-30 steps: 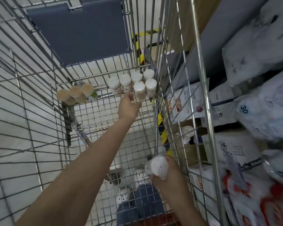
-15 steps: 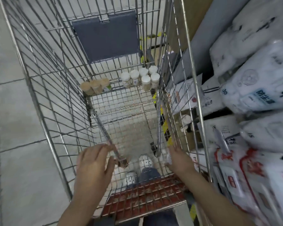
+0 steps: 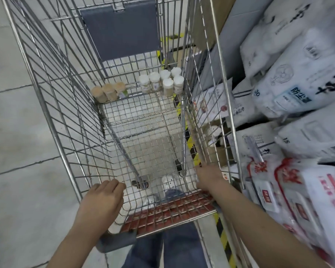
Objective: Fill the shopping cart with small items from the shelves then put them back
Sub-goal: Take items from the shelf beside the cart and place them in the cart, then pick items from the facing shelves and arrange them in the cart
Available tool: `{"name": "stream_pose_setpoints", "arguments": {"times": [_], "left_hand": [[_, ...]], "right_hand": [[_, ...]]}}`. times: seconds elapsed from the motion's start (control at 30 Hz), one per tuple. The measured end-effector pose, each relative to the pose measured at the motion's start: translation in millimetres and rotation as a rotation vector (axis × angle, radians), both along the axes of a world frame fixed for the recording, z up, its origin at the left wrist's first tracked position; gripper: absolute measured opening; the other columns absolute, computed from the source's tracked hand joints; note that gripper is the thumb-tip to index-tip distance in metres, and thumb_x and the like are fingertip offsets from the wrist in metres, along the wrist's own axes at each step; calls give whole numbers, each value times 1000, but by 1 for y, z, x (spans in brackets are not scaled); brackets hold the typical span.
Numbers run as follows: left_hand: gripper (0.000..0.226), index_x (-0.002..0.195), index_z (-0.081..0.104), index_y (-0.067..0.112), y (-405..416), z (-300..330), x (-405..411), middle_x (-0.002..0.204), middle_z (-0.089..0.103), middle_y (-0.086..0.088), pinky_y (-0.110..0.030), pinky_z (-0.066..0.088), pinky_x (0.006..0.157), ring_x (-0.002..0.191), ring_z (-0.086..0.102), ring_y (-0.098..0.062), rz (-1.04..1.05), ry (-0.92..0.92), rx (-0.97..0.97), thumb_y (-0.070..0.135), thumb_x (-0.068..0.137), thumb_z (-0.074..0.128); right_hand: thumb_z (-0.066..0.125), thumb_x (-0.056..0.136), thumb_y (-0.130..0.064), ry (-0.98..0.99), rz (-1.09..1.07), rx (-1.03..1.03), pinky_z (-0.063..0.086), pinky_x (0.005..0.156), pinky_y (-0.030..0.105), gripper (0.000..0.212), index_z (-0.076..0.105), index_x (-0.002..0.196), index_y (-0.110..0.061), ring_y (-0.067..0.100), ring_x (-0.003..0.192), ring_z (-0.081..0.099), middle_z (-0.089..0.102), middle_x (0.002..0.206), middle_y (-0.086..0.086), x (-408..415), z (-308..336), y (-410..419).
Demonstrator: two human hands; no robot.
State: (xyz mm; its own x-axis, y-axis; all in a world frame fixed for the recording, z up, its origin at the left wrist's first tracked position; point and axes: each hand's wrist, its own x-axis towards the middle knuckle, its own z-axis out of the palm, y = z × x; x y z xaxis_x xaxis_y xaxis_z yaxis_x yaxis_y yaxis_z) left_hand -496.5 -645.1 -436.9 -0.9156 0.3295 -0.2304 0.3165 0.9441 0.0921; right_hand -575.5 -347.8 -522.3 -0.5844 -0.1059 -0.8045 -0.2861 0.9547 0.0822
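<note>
The wire shopping cart (image 3: 52, 120) stands in front of me. Against its far end several white-capped jars (image 3: 162, 82) stand on the right, and three tan-capped jars (image 3: 108, 91) on the left. My left hand (image 3: 103, 198) hovers over the cart's near left corner, its fingers loosely curled and holding nothing. My right hand (image 3: 207, 176) is low inside the cart by the right wall, back toward me. Its fingers are mostly hidden, and a pale blurred bit of a white-capped jar (image 3: 196, 179) shows at its left edge.
Shelves on the right hold white plastic packs (image 3: 298, 84) and red-printed packs (image 3: 290, 190), close to the cart's right wall. A red seat flap (image 3: 168, 211) and grey handle (image 3: 114, 240) lie nearest me. Grey tiled floor (image 3: 17, 151) lies to the left.
My left hand drew back from the white-capped jars at the far end to the near left corner. My right hand lowered with its jar. My view pulled back and up.
</note>
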Motion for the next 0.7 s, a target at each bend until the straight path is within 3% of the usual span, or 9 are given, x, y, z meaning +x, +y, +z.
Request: {"name": "stream_pose_setpoints", "arguments": {"times": [0.07,0.13,0.2,0.33,0.43,0.53,0.63,0.7], "left_hand": [[24,73,65,14,-1,0,0,65,58,0,-34,46,49,55,57,-24,-27,-12,-14,17,75,41],[6,70,65,14,1,4,-2,62,57,1,-32,46,47,52,56,-23,-25,-48,-21,10,69,60],[20,67,65,15,3,8,-3,60,57,2,-29,45,46,49,56,-22,-13,-122,-2,5,56,79],[28,67,65,18,5,25,0,59,58,5,-27,46,44,48,58,-18,10,-231,29,11,51,87],[11,88,66,17,10,56,3,79,66,1,-31,49,60,70,66,-23,29,-285,80,18,78,70],[27,120,55,23,17,82,8,113,63,4,-29,44,80,101,61,-19,41,-316,91,30,99,40],[30,124,53,24,28,111,11,121,60,8,-26,45,82,105,59,-13,-2,-327,126,32,100,38],[30,124,54,22,36,130,11,121,61,7,-24,47,83,103,60,-11,-61,-309,137,31,100,39]], "right_hand": [[57,90,-31,4,2,-6,39,99,37,55,37,138,-13,29,126,45,37,145,12,1,1,0],[56,91,-33,21,-17,-46,38,101,37,57,35,139,-12,30,128,43,35,146,13,0,5,0],[55,92,-33,34,-47,-94,36,102,37,55,36,139,-11,31,129,41,35,146,14,0,17,-2],[48,95,-30,100,-171,-246,44,96,37,42,46,131,-9,30,118,50,49,133,15,16,62,-9],[47,96,-28,161,-330,-410,47,88,34,35,51,126,-11,26,108,55,55,123,9,49,107,-15],[48,96,-28,258,-447,-540,44,88,31,35,51,129,-16,23,111,54,55,124,4,94,147,-19],[48,97,-29,363,-526,-625,40,95,29,40,47,135,-19,21,124,48,47,138,1,140,182,-16],[48,96,-30,421,-600,-643,39,96,25,37,50,132,-20,18,121,49,47,135,-3,167,203,-12]]}}
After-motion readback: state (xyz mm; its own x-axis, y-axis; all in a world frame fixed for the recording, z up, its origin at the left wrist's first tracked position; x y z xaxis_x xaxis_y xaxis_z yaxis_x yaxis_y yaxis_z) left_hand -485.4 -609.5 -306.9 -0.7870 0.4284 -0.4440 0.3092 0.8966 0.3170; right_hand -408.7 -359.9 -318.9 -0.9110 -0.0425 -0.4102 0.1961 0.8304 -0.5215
